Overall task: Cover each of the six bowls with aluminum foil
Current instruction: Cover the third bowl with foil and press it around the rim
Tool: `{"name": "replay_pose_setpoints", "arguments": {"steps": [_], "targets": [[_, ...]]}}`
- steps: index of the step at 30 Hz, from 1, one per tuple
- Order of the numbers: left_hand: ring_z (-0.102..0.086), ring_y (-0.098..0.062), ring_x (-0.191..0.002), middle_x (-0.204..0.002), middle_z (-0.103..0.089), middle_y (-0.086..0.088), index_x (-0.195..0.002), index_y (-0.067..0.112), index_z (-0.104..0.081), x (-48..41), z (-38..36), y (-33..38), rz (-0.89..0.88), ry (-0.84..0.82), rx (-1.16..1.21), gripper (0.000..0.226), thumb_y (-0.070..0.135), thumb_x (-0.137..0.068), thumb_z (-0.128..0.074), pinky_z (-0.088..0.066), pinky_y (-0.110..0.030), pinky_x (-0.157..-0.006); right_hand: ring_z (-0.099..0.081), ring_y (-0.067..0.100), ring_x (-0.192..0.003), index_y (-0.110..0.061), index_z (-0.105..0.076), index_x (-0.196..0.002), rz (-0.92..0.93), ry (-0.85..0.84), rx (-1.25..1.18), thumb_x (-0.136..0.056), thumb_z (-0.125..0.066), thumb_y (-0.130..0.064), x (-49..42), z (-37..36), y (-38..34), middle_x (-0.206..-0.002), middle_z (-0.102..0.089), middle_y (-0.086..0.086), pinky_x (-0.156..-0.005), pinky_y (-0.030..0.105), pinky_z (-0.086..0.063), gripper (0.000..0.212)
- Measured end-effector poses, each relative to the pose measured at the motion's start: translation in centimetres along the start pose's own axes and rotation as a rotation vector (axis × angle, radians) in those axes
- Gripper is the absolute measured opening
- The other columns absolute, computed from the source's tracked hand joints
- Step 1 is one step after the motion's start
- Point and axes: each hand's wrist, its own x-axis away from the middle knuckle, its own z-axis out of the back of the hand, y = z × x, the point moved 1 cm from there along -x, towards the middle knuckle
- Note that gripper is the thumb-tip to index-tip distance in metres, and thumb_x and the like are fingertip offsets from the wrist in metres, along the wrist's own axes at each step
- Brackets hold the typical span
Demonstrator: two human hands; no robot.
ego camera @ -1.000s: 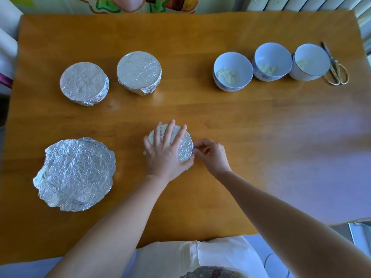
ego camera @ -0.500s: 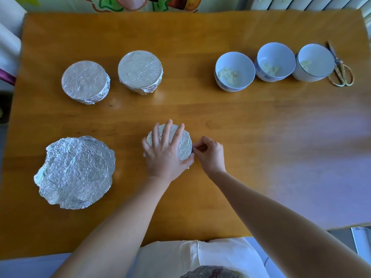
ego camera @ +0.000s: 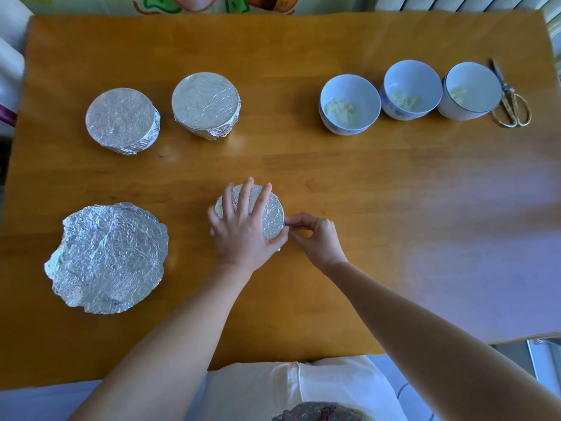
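Observation:
A foil-covered bowl [ego camera: 273, 215] sits mid-table. My left hand [ego camera: 244, 232] lies flat on its foil top, fingers spread. My right hand [ego camera: 315, 235] pinches the foil at the bowl's right rim. Two more foil-covered bowls [ego camera: 121, 120] [ego camera: 205, 103] stand at the back left. Three uncovered white bowls [ego camera: 349, 104] [ego camera: 409, 88] [ego camera: 469, 89] with a little pale food inside line the back right. A stack of crinkled round foil sheets [ego camera: 106, 258] lies at the front left.
Gold-handled scissors [ego camera: 510, 101] lie right of the last open bowl, near the table's right edge. The wooden table [ego camera: 394, 223] shows bare wood at the right front. A radiator and a colourful wall picture are behind the far edge.
My right hand's fingers have shifted slightly along the bowl's right rim, pressing the foil. My left hand stays on top of the bowl. The view has drifted a little.

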Motion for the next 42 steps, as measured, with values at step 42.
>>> {"name": "replay_pose_setpoints", "arguments": {"steps": [42], "targets": [[-0.029,-0.038,-0.142,-0.159,-0.032,-0.004,-0.151,0.032,-0.035,0.0,0.1,0.7,0.127,-0.032,0.017,0.069,0.064,-0.091,-0.027,-0.031,-0.057,-0.098,-0.057,0.003,-0.053,-0.009,-0.076,-0.080,-0.288,0.026,-0.129,-0.078,-0.075,-0.006,-2.7,-0.7,-1.3,-0.065,-0.069,0.000,-0.054,0.016,-0.045,0.004]]}}
